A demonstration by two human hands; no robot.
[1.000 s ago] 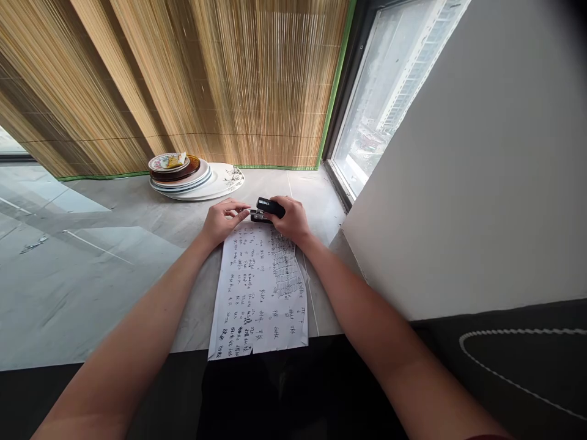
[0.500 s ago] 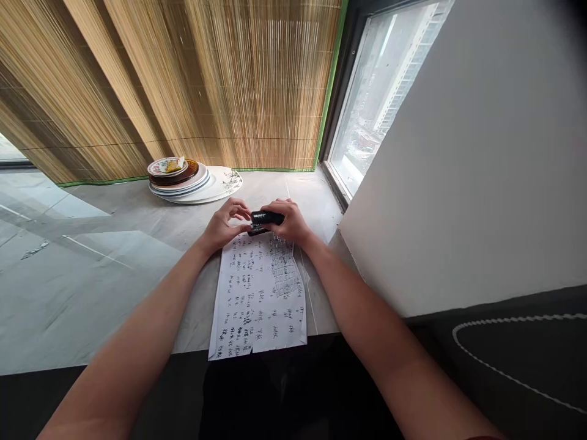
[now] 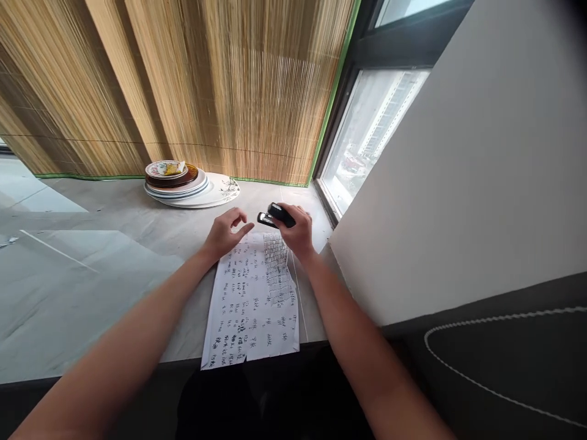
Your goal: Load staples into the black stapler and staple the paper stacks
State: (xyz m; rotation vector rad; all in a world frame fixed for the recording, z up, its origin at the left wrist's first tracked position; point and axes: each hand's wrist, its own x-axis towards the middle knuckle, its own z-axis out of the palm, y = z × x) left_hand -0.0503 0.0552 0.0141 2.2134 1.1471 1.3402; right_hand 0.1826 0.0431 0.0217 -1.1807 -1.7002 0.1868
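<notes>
A black stapler (image 3: pixel 281 214) is gripped in my right hand (image 3: pixel 298 230), its jaws pointing left and parted. It is above the far edge of a white sheet of paper (image 3: pixel 257 293) covered in handwriting. Rows of staples (image 3: pixel 276 260) run across the upper right part of the sheet. My left hand (image 3: pixel 227 232) is at the paper's far left corner, thumb and fingers apart and curved, holding nothing. A small gap separates it from the stapler.
A stack of plates (image 3: pixel 177 183) stands on the marble-look ledge (image 3: pixel 114 263) at the back left, a yellow-and-white packet (image 3: pixel 175 168) on top. Behind hangs a bamboo blind (image 3: pixel 206 91). At right are a window (image 3: pixel 362 134), a white wall (image 3: pixel 449 183) and a twisted cord (image 3: pixel 481 373).
My right hand has drawn the stapler right and tilted it, its jaws now wider apart. My left hand has come away from the stapler. The camera view has shifted slightly.
</notes>
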